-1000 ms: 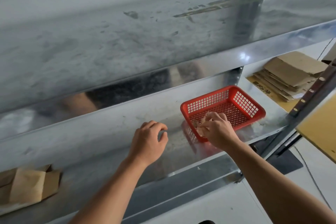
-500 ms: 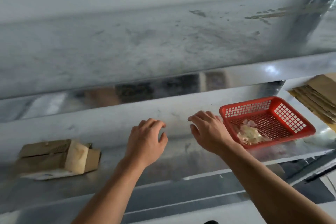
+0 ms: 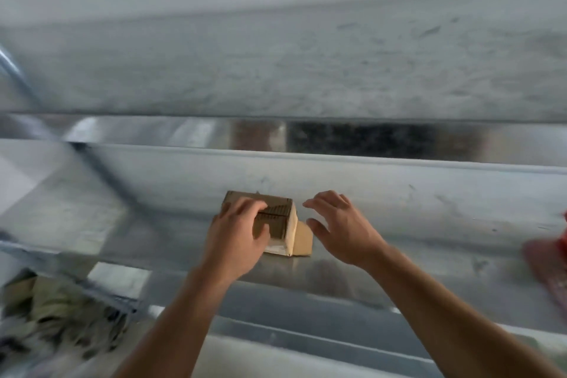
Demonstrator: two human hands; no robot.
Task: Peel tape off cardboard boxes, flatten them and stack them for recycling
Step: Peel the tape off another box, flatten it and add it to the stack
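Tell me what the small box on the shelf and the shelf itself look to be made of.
Box: corrugated cardboard, matte brown. Ribbed fluting lines show on its top face, and the end panel is paler.
Shelf: probably sheet metal, perhaps galvanised steel. It is grey and semi-glossy, with blurred reflections and a folded lip along the back.
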